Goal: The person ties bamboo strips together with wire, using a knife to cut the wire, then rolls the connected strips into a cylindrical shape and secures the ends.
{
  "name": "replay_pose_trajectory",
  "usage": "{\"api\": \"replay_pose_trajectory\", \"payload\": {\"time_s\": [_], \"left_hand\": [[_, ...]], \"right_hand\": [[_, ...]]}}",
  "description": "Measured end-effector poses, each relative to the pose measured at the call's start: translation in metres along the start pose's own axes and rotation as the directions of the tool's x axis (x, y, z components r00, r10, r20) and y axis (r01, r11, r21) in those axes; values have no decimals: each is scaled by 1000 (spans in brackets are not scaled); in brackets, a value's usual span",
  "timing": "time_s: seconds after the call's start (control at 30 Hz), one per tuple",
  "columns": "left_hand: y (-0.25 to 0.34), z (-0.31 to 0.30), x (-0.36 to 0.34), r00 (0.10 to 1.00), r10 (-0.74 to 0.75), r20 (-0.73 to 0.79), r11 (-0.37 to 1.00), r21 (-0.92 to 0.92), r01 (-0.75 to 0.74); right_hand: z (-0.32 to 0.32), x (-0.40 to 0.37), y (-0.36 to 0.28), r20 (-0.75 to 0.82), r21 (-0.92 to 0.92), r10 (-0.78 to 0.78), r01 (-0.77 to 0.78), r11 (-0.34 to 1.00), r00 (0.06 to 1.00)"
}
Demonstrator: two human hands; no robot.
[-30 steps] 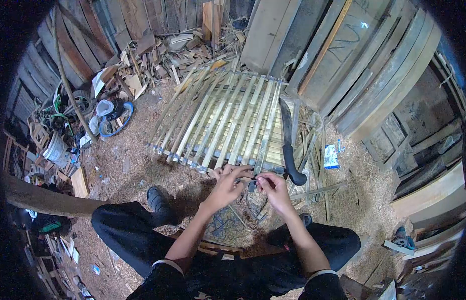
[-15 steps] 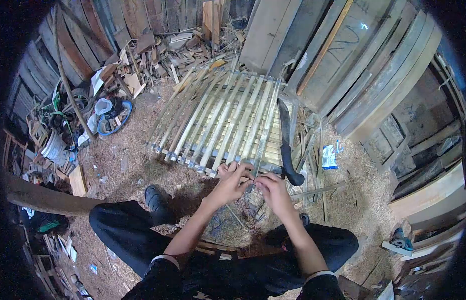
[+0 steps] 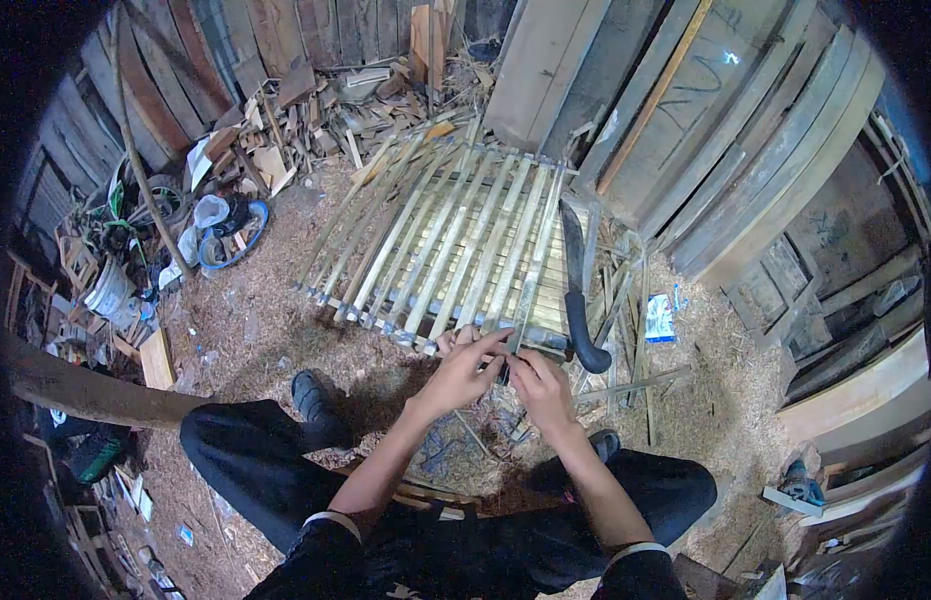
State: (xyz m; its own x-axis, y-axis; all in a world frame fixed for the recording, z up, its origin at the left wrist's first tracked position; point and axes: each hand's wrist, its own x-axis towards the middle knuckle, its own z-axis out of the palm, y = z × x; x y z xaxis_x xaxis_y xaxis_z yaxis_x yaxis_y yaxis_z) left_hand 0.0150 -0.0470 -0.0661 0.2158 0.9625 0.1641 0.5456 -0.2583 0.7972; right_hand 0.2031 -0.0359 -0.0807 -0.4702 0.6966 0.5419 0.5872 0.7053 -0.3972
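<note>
A slatted frame of pale split strips (image 3: 450, 240) lies on the ground before me. At its near edge my left hand (image 3: 463, 372) has its fingers bent round the end of a strip. Close beside it, my right hand (image 3: 537, 385) is pinched at the same strip end; what lies between its fingertips is too small to make out. A large knife with a dark blade and black handle (image 3: 587, 335) rests along the right side of the frame.
Wood scraps (image 3: 355, 110) are heaped at the back wall. Boards (image 3: 675, 130) lean at the right. A blue-rimmed basin (image 3: 235, 240) and white bucket (image 3: 112, 297) stand left. A blue-and-white packet (image 3: 659, 317) and a power tool (image 3: 802, 485) lie right.
Both hands stay at the same strip end, with small shifts of the fingers. The view has moved slightly.
</note>
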Motion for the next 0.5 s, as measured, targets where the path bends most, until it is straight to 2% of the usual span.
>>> {"api": "replay_pose_trajectory", "payload": {"time_s": [0.07, 0.13, 0.37, 0.43, 0.47, 0.5], "left_hand": [[-2, 0, -1, 1000, 1, -29, 998, -59, -3], [2, -6, -1, 997, -51, 58, 998, -43, 54], [-11, 4, 1, 999, -41, 2, 985, -167, 41], [-9, 0, 2, 1000, 3, 9, 999, -55, -3], [-6, -1, 2, 1000, 2, 9, 998, -55, -1], [-4, -1, 3, 999, 31, -9, 998, 55, -31]], "right_hand": [[0, 1, 0, -6, -9, -31, 31, 999, 999], [1, 1, -1, -11, -17, -61, 61, 998, 998], [1, 2, -1, -28, -23, -88, 87, 996, 996], [1, 2, 0, -27, -6, -69, 68, 998, 997], [1, 2, 1, -43, 3, -65, 65, 998, 997], [0, 3, 0, -58, 13, -61, 62, 998, 996]]}}
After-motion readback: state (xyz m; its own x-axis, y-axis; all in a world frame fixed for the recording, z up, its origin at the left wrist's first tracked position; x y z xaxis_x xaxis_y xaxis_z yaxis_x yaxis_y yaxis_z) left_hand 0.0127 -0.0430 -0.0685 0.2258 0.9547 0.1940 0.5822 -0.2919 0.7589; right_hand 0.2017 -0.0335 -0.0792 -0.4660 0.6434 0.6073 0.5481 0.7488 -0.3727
